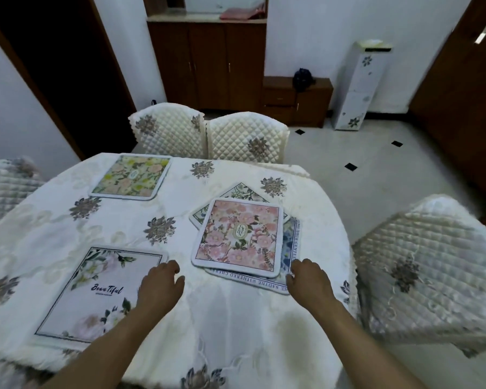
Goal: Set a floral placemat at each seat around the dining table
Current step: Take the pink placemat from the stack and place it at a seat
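Stack of placemats point(289, 248) on the worktop point(236, 318), right of centre, with the pink placemat point(237, 237) uppermost. The right hand point(309, 279) is shown at the stack's near right corner, fingers curled at the bottom mat's edge; a pinch cannot be confirmed. The left hand point(160, 282), loosely curled and empty, is held just left of the near edge. The right hand is judged nearer.

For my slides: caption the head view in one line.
Left hand and right hand beside a three-placemat stack; green placemat and white placemat laid out.

Bare left hand point(160, 284), bare right hand point(309, 282), forearms point(110, 341) uncovered.
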A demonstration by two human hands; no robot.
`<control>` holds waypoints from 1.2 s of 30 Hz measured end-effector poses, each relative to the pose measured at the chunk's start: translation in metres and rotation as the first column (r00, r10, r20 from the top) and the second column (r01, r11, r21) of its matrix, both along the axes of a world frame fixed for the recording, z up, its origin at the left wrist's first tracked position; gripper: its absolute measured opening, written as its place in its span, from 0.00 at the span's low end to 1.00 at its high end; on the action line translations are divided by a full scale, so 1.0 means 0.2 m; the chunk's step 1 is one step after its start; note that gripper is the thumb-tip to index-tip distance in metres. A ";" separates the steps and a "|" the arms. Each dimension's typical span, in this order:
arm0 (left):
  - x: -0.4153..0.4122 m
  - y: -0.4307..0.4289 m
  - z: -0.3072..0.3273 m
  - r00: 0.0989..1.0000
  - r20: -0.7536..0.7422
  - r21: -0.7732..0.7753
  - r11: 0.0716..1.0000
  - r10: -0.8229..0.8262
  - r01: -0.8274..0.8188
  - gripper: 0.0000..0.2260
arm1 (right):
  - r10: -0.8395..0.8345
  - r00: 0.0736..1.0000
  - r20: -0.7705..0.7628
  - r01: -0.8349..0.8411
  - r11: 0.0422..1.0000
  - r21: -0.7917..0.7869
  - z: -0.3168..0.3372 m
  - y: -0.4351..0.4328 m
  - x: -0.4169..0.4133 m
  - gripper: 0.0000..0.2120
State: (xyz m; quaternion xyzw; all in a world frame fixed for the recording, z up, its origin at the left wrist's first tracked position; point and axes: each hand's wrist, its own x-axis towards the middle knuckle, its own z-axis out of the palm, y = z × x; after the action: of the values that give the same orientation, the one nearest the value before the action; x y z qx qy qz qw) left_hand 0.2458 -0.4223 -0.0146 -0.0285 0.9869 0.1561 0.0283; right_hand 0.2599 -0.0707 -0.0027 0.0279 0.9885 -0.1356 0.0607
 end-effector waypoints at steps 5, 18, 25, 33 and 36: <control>-0.09 0.25 -0.02 0.996 0.050 0.000 0.997 0.074 -0.075 0.12 | 0.066 0.996 0.061 -0.064 0.997 -0.029 -0.08 0.22 -0.23 0.11; -0.51 0.24 -0.14 0.978 0.147 -0.033 0.989 0.150 -0.146 0.12 | 0.047 0.959 0.280 -0.006 0.989 -0.145 -0.31 0.11 -0.56 0.05; -0.70 0.22 -0.32 0.944 0.279 0.015 0.982 0.178 -0.189 0.11 | -0.104 0.931 0.349 0.173 0.969 -0.174 -0.45 0.03 -0.64 0.11; -0.79 0.19 -0.46 0.913 0.315 0.158 0.935 0.258 -0.319 0.11 | -0.297 0.831 0.471 0.466 0.833 -0.298 -0.49 -0.02 -0.73 0.07; -0.81 0.17 -0.47 0.890 0.340 0.215 0.896 0.304 -0.388 0.11 | -0.344 0.786 0.513 0.549 0.771 -0.323 -0.50 -0.03 -0.74 0.09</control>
State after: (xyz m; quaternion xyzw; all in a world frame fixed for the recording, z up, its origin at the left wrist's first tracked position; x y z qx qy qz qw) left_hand 0.0837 -0.3876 -0.1082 -0.2242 0.9183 0.2888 0.1518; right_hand 0.1123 -0.0775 -0.1023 0.2820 0.8531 -0.3647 0.2444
